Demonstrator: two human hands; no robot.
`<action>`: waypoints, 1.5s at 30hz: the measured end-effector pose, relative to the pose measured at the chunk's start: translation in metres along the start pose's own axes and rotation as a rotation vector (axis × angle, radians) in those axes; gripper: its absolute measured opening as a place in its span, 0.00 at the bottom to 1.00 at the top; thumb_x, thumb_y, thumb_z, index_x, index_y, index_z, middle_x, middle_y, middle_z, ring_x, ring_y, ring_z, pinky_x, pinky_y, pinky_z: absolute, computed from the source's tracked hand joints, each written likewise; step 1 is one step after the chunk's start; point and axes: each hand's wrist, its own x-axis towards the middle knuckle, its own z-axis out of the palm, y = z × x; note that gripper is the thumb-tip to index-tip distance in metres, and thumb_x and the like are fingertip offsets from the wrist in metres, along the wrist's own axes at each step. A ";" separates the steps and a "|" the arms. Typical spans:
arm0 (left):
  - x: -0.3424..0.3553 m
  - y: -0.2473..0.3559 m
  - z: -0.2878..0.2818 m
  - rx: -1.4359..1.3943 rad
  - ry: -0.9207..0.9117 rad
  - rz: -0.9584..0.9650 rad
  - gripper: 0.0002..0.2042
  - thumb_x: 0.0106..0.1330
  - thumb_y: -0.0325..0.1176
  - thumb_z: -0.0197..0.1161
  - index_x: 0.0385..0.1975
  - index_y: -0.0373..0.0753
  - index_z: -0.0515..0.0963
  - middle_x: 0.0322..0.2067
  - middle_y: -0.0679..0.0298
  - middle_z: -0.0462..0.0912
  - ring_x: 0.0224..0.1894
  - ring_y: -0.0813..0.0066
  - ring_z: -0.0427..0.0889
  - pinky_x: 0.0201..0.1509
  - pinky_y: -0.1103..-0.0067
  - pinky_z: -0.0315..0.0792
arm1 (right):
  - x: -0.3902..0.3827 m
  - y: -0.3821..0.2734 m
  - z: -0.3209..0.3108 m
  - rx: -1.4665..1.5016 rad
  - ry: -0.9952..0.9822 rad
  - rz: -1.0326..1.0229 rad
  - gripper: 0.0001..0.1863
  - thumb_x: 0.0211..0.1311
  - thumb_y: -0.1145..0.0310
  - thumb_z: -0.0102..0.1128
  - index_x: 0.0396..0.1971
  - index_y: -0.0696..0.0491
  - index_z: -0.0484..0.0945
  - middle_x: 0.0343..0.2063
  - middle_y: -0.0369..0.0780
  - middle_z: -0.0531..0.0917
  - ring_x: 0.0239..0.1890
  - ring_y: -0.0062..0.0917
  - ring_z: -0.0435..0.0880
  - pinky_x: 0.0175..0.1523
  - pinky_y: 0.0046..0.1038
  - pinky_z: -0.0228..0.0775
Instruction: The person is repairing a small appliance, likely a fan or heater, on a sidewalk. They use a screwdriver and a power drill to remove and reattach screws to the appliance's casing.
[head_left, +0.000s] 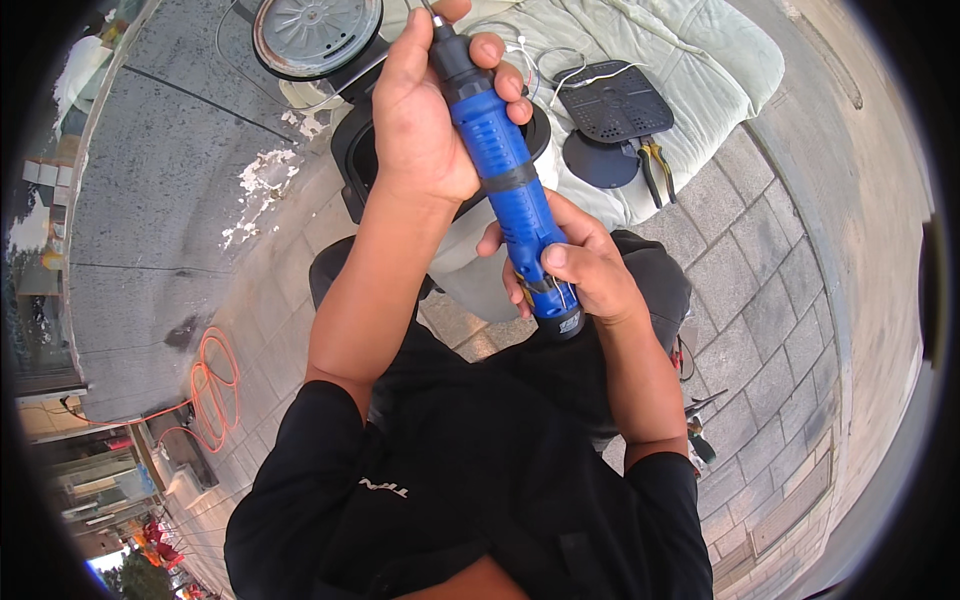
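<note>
A blue cylindrical power tool (490,140), with a black nose, dark band and black end cap, is held diagonally in both hands. My left hand (422,120) is closed round its upper end, fingers curled over the black nose, where a thin metal tip sticks out at the top edge. My right hand (590,275) grips the lower end, its thumb lying on the blue body beside a thin wire or lever. Behind the tool, partly hidden by it and my left hand, is a black open housing (355,170).
A round metal lid (315,30) lies at upper left. On a pale padded cushion (725,70) are a black perforated plate (610,100), a dark disc (590,160), pliers (655,175) and cables. An orange hose (210,385) lies coiled on the paving at left; more tools (700,435) sit at right.
</note>
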 end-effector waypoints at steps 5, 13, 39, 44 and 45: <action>-0.019 -0.014 0.027 0.247 0.028 0.023 0.20 0.85 0.51 0.47 0.57 0.39 0.73 0.32 0.60 0.80 0.30 0.66 0.83 0.35 0.69 0.80 | 0.009 0.009 -0.007 -0.097 -0.059 -0.060 0.43 0.58 0.53 0.74 0.68 0.63 0.69 0.51 0.48 0.83 0.43 0.33 0.87 0.52 0.34 0.78; -0.040 0.004 -0.021 1.187 -0.080 0.297 0.24 0.84 0.42 0.56 0.70 0.31 0.70 0.42 0.58 0.87 0.43 0.78 0.84 0.50 0.80 0.78 | -0.001 0.007 -0.011 -0.050 0.119 -0.076 0.43 0.64 0.38 0.73 0.59 0.62 0.70 0.33 0.46 0.82 0.33 0.35 0.88 0.39 0.35 0.82; 0.031 0.021 -0.210 2.213 -0.133 -0.819 0.13 0.69 0.39 0.69 0.31 0.34 0.87 0.31 0.45 0.88 0.40 0.43 0.88 0.48 0.60 0.82 | 0.033 -0.009 -0.038 0.189 0.255 -0.296 0.33 0.72 0.40 0.65 0.51 0.55 0.63 0.29 0.46 0.77 0.25 0.38 0.86 0.33 0.41 0.85; 0.031 0.027 -0.207 2.160 -0.090 -0.867 0.10 0.66 0.35 0.68 0.32 0.32 0.86 0.31 0.45 0.88 0.39 0.44 0.88 0.49 0.62 0.82 | 0.038 -0.010 -0.044 0.117 0.222 -0.286 0.32 0.74 0.41 0.62 0.52 0.55 0.61 0.30 0.45 0.76 0.25 0.38 0.87 0.32 0.40 0.85; 0.030 0.029 -0.205 2.155 -0.079 -0.855 0.11 0.66 0.35 0.69 0.32 0.32 0.86 0.32 0.45 0.89 0.39 0.44 0.89 0.49 0.62 0.81 | 0.038 -0.011 -0.043 0.108 0.225 -0.282 0.32 0.74 0.41 0.62 0.52 0.55 0.61 0.30 0.45 0.76 0.25 0.38 0.87 0.32 0.40 0.85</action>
